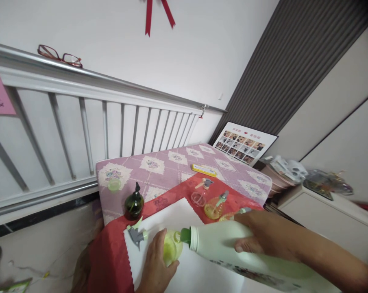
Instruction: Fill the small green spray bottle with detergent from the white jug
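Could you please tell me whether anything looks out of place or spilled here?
The glasses lie atop the radiator, an odd, narrow perch. I see no spill around the small bottle in the left hand.

Three trigger-topped bottles (212, 211) toward 5 o'clock, the third partly hidden; one large pale green jug (220, 240), also toward 5; one small yellowish bottle (171, 246) at 6; one loose trigger head (137, 237) at 7; one dark pump bottle (134, 206) between 7 and 8; one pair of glasses (60, 57) at 10; one picture board (244, 144) at 3.
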A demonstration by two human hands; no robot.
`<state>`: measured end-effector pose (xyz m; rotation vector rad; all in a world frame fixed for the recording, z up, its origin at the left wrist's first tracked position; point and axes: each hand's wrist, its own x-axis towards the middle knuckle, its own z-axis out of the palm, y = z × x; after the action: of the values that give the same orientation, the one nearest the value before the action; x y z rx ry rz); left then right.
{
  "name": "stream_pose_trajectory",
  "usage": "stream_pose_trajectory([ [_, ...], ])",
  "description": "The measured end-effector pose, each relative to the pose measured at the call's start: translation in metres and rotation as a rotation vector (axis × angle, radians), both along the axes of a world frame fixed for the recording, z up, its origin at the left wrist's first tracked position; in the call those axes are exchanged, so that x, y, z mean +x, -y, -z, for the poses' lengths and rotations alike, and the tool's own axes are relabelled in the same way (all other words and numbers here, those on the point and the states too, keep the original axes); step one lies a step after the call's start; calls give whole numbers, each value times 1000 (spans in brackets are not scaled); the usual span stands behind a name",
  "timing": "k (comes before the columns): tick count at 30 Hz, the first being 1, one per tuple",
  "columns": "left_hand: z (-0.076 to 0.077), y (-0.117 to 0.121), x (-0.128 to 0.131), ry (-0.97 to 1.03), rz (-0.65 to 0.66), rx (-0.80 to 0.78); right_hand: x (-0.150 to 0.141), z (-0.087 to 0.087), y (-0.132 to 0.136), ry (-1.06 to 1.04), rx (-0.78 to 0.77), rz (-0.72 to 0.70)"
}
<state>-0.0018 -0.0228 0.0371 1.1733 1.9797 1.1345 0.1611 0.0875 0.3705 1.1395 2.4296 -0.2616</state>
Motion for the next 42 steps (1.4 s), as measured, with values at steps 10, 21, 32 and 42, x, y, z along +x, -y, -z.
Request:
stream_pose_trajectory([
  [10,-4,1,-1,10,21,-19,-1,-2,0,-9,-2,-6],
  [21,0,1,-1,-15,13,-13,1,0,-2,-3,-14,2],
  [32,0,0,1,-19,-3,-18,2,3,-4,-1,-8,10],
  [42,1,1,1,-26,-14,8,5,5,-7,-26,-17,27],
])
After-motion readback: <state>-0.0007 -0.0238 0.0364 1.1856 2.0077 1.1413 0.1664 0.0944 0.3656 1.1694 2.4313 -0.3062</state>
